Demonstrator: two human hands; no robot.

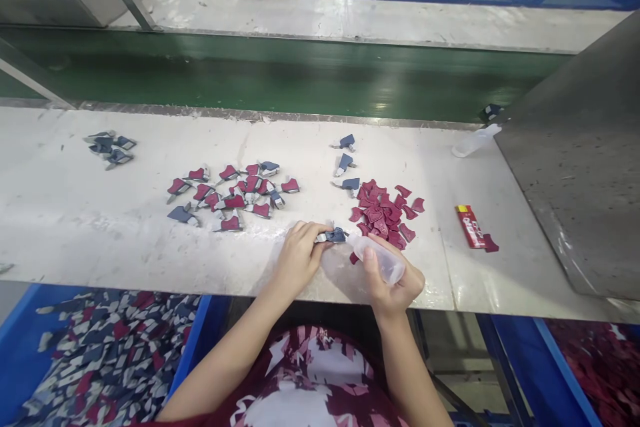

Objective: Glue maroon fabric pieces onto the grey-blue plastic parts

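Note:
My left hand pinches a small dark blue and grey plastic part just above the white bench. In my right hand is a translucent squeeze bottle, tilted so its nozzle meets or nearly meets the blue part; I cannot tell if they touch. A heap of dark red curved pieces lies just beyond the bottle. Behind it, three blue parts stand in a loose row. To the left lies a scattered group of grey parts with red faces, a few blue ones among them.
Beyond the bench runs a green conveyor belt. A second bottle and a red packet lie at right by a metal panel. Below stand a blue bin of parts and a bin of red pieces.

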